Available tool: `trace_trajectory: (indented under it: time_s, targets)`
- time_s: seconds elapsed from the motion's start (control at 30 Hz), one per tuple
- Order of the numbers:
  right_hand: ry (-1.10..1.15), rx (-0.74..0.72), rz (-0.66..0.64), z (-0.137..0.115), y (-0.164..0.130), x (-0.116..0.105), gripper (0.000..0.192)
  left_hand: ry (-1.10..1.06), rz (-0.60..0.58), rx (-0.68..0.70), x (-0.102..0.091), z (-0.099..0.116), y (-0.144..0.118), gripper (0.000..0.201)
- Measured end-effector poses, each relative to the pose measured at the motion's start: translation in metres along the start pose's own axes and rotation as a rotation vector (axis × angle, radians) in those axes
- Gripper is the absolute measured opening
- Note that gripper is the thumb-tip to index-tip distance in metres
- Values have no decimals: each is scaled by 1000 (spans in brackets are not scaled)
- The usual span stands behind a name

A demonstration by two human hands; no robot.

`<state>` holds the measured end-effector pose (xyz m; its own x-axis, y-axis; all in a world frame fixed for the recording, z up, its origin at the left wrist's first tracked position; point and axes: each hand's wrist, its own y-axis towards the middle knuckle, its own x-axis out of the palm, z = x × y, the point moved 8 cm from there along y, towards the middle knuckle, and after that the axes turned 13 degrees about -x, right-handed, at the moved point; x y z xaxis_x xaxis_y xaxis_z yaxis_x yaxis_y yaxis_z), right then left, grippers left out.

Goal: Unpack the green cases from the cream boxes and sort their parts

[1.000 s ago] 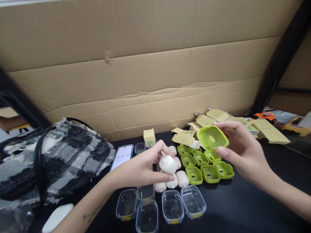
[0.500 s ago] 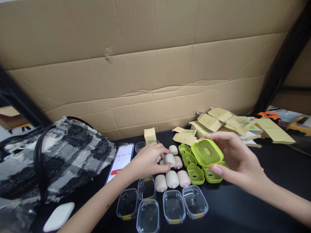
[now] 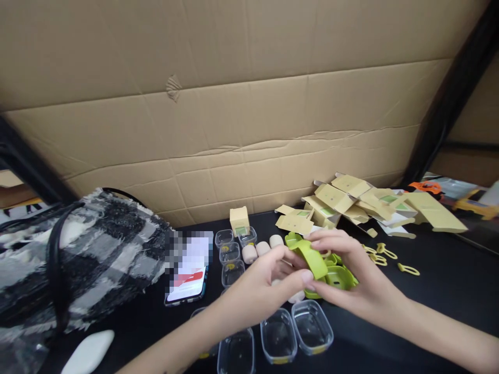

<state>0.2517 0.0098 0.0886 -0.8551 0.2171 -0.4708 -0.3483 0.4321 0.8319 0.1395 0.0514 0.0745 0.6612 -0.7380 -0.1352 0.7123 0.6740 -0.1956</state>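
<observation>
A bright green plastic cover (image 3: 314,262) with rounded corners is tilted up between my two hands. My right hand (image 3: 360,272) grips it from the right with fingers and thumb. From the left, my left hand (image 3: 268,280) closes on its edge, thumb at the lower side; whether a cream piece is also inside that hand is hidden. More green cups (image 3: 339,279) lie under and behind the right hand. Several cream, barrel-shaped pieces (image 3: 263,248) sit just beyond my left hand, partly covered by it.
Clear plastic tubs (image 3: 278,337) stand in front and to the left. Yellow loops (image 3: 408,269) lie at right, before flattened cartons (image 3: 337,200). An upright small carton (image 3: 239,219), a phone (image 3: 191,270), a checked bag (image 3: 113,254) and a white rounded object (image 3: 89,352) are around.
My left hand has moved right from the cream pieces to the green cover. The cover has turned from facing me to a tilt, and my right hand has shifted slightly left. Yellow loops now show.
</observation>
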Motion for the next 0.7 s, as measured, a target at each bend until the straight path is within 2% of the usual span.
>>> trace_trajectory:
  time_s: [0.07, 0.13, 0.27, 0.37, 0.53, 0.7]
  targets:
    - [77, 32, -59, 1, 1, 4, 50, -182, -20, -27, 5, -4, 2, 24]
    - [219, 153, -33, 9, 2, 3, 44, -253, 29, -30, 1, -6, 3, 27]
    - [416, 472, 122, 37, 2, -2, 16, -241, 128, 32, -15, -4, 4, 24]
    - [499, 618, 101, 46, 0, 4, 21, -170, 94, 58, -15, -4, 6, 25]
    - [538, 622, 143, 43, -3, 4, 20, -119, 46, 73, -5, -5, 3, 27]
    - [413, 535, 190, 35, -5, -2, 16, -187, 9, 64, 0, -4, 0, 31]
